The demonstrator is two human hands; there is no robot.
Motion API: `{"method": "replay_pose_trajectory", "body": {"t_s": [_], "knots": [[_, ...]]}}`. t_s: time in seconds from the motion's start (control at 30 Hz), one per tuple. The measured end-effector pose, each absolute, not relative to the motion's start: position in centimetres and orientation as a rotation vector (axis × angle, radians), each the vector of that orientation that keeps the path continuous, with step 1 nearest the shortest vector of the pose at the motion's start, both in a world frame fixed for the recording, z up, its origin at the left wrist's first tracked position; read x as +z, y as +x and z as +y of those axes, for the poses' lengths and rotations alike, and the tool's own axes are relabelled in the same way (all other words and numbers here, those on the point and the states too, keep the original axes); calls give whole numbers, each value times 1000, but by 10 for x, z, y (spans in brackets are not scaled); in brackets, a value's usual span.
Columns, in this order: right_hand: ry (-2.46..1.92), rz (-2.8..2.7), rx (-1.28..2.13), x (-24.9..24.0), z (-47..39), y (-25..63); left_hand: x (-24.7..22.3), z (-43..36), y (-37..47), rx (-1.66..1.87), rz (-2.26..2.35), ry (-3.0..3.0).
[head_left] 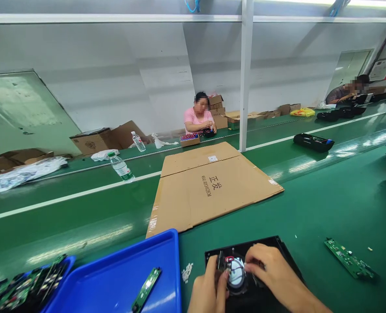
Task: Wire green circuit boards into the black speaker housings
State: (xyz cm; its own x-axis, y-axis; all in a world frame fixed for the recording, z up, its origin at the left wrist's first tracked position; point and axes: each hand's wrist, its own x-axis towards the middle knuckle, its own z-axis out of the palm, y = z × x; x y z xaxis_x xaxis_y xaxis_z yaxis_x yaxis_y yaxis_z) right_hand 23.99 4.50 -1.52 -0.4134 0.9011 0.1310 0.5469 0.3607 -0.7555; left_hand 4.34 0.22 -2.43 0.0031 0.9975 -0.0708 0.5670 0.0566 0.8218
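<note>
A long green workbench (326,204) fills the view, with white lines running along it. On its middle lies a big flattened cardboard sheet (209,187), printed side up, reaching toward the near edge. At the near left edge sits a blue tray (114,282) with one narrow green circuit strip (146,289) lying loose in it; a second blue tray (67,262) just beside it, at the near left corner, holds a heap of green boards (19,289).

Right at the near edge, close to the first tray, is a black housing (274,245) with a round silver speaker (236,274) set in it. Both hands are on it. The left hand (209,289) is curled, fingertips pressing down at the speaker's left rim. The right hand (274,274) comes in from the right, fingers bent and pinched together at the speaker's upper right rim; whether it grips anything small there, I cannot tell.

Further right along the near edge, well apart from the housing, lies a long green circuit board (349,258). A small white scrap (186,272) lies between tray and housing. Across the bench stand two water bottles (122,167), and a seated person in pink (197,117) works at the far edge.
</note>
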Motion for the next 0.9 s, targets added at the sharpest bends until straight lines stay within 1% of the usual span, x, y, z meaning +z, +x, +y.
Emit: {"method": "replay_pose_trajectory", "body": {"t_s": [0.13,0.23,0.3,0.4,0.47,0.63,0.8,0.9], "knots": [[-1191,-2025,1068,-1,54,260,-13,3,46,772,1655,1492],[-1073,-2108,1098,-2,48,256,-14,4,47,739,1663,1454],[-995,-2181,981,-11,40,244,-18,6,45,722,1658,1456],[-910,-2203,591,-30,32,223,-20,7,43,662,1663,1486],[-891,-2160,400,-39,30,214,-19,7,43,631,1675,1501],[-848,-2110,301,-39,30,211,-15,6,45,606,1710,1538],[-801,-2113,164,-37,31,211,-19,7,45,356,1820,1659],[-795,-2120,108,-39,31,210,-24,8,47,294,1904,1709]]}}
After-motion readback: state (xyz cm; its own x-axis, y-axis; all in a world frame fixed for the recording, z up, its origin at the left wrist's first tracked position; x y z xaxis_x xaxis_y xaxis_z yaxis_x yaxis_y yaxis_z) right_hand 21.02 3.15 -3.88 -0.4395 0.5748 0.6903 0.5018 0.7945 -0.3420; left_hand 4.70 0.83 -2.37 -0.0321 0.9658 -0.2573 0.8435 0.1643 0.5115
